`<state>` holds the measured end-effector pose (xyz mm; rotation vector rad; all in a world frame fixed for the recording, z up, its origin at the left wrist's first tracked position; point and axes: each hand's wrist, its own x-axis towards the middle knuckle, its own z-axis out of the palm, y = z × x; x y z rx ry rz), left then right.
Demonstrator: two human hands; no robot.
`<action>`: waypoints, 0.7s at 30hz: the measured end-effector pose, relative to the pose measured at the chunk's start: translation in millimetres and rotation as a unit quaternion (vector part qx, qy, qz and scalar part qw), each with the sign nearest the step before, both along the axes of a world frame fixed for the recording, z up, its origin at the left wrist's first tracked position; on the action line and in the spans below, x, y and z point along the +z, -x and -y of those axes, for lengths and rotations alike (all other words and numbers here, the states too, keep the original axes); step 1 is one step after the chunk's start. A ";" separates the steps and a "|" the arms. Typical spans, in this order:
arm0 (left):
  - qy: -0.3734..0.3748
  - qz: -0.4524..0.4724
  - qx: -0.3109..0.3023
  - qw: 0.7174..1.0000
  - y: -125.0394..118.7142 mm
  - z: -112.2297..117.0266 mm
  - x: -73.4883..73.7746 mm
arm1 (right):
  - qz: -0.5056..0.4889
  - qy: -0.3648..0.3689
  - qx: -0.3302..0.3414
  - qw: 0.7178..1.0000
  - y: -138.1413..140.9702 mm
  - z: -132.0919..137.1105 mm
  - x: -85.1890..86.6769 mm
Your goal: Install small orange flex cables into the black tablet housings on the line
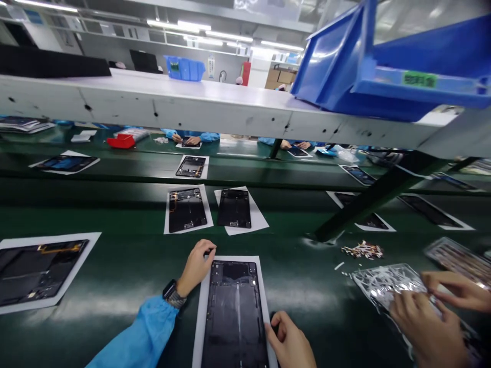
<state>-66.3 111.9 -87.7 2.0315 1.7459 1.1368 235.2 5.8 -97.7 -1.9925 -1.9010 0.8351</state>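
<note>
A black tablet back housing lies on a white sheet directly before me, its inner side up. My left hand is at the sheet's upper left corner, fingers closed in a pinch; a small dark thing shows at the fingertips, too small to name. A watch and a blue sleeve are on that arm. At the housing's lower right edge, my right hand is curled, thumb and finger closed against the edge of the housing.
Another person's hands work over a clear plastic tray at right, near a pile of small parts. More housings lie on sheets on the green belt. A green post and overhead shelf with a blue bin stand ahead.
</note>
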 end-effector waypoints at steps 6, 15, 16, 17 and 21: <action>0.005 -0.089 0.073 0.993 4.9 -76.6 19.2 | 0.017 -0.030 0.001 0.999 1.2 3.1 -3.6; 0.052 -0.135 0.050 0.988 -1.8 -105.2 17.9 | 0.070 -0.081 -0.027 0.994 10.5 14.8 -14.5; 0.051 -0.136 0.041 0.988 -3.4 -103.1 17.9 | 0.075 -0.086 -0.033 0.993 12.1 15.6 -14.9; 0.049 -0.136 0.031 0.989 -5.0 -100.9 18.2 | 0.078 -0.091 -0.038 0.992 13.5 16.2 -15.0; 0.038 -0.123 0.001 0.992 -9.3 -92.2 20.1 | 0.073 -0.102 -0.042 0.991 16.0 16.8 -13.8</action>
